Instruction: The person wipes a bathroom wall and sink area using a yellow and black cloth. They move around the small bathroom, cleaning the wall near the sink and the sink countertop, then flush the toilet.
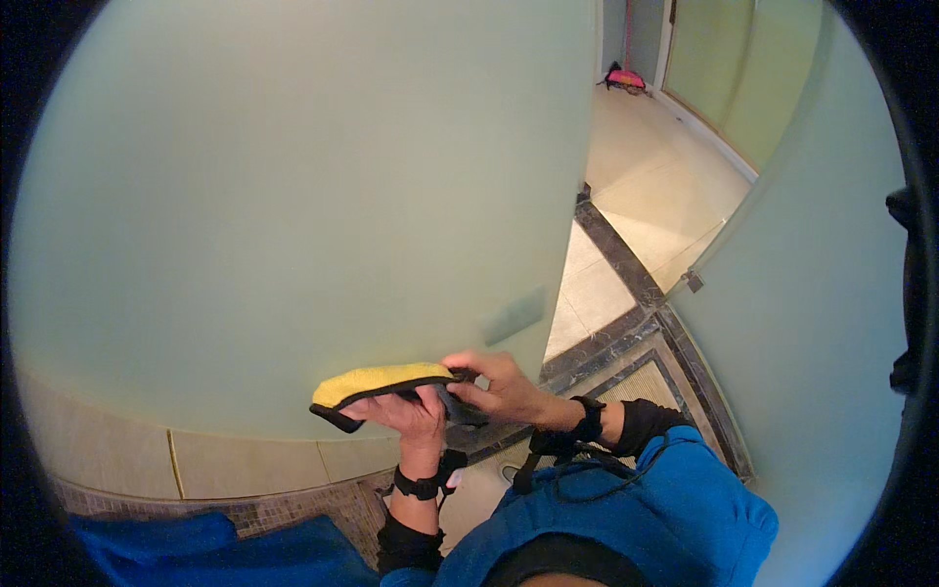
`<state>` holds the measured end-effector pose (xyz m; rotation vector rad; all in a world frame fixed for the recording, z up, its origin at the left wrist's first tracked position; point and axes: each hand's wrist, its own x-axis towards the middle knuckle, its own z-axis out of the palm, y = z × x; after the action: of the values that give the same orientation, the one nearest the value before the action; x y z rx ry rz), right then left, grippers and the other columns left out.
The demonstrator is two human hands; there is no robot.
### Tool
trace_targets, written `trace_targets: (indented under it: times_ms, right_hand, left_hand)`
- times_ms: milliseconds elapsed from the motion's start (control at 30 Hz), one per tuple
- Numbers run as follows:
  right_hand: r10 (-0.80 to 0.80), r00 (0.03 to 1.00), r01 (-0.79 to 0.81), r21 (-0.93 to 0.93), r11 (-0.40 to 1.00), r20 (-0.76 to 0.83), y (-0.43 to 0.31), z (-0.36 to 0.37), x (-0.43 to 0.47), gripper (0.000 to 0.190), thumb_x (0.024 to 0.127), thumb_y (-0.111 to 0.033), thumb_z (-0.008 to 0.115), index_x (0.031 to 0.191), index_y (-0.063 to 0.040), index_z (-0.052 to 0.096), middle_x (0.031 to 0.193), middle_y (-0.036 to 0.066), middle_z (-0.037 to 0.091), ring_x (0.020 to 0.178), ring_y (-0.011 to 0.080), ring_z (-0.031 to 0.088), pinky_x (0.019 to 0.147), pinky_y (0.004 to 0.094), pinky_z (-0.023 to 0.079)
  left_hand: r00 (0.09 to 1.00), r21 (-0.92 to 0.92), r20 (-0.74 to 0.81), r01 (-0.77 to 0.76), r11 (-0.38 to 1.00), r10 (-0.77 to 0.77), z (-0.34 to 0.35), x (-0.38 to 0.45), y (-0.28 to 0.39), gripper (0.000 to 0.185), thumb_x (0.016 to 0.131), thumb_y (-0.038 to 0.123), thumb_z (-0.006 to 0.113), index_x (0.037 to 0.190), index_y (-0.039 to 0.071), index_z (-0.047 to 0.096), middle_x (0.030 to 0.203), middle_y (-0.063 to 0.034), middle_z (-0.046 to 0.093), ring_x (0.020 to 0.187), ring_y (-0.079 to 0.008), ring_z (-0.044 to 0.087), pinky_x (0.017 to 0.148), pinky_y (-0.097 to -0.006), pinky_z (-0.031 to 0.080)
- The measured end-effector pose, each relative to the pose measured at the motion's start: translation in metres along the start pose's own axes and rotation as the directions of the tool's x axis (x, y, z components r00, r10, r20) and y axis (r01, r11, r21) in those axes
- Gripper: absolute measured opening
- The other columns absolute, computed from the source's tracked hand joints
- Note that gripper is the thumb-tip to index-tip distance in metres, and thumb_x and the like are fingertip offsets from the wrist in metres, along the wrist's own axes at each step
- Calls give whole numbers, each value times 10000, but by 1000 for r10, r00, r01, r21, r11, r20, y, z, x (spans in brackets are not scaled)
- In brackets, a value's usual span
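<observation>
A yellow cloth (pixel 385 374) with a black edge and a grey underside is held up in front of a frosted glass panel (pixel 308 205). My left hand (pixel 400 412) is beneath the cloth, its fingers partly covered by the fold. With thumb and fingers, my right hand (pixel 502 389) pinches the cloth's right end, where the grey side hangs down. Black straps circle both wrists.
To the right stands another frosted glass panel (pixel 814 315) with a metal fitting (pixel 692 281) at its edge. Dark stone strips (pixel 616 246) cross the tiled floor. A pink and black object (pixel 625 78) lies in the far corner. Blue fabric (pixel 293 554) shows at the lower left.
</observation>
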<state>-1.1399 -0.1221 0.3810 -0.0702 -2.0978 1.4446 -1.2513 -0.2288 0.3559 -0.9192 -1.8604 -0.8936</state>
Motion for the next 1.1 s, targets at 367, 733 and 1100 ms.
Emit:
trace_targets:
  times_ms: [367,733,1100]
  right_hand:
    - [-603,752,509,-345,788,-267,-35,-134,26,304,756,-48,541,1059,-38,526,750,133,595,596,283,590,499,326,467]
    - [-102,957,-19,-411,912,-271,54,-140,-49,141,658,-73,543,795,-43,547,682,136,570,620,310,575,542,367,458]
    - [-240,953,141,-433,890,-182,57,-141,-44,178,737,-200,627,781,-54,534,656,110,486,604,298,535,490,364,407]
  left_hand:
    - [948,20,-128,-291,957,291,34,116,131,474,784,399,481,1115,60,499,1365,-258,222,1239,-501,151,960,-588,43]
    - [868,-117,360,-322,940,342,68,-32,129,443,681,277,569,1095,124,543,1030,-201,490,946,-403,440,786,-520,283]
    - [910,6,103,-404,915,402,78,12,134,289,758,306,507,891,55,560,1281,-247,327,1188,-481,228,938,-605,123]
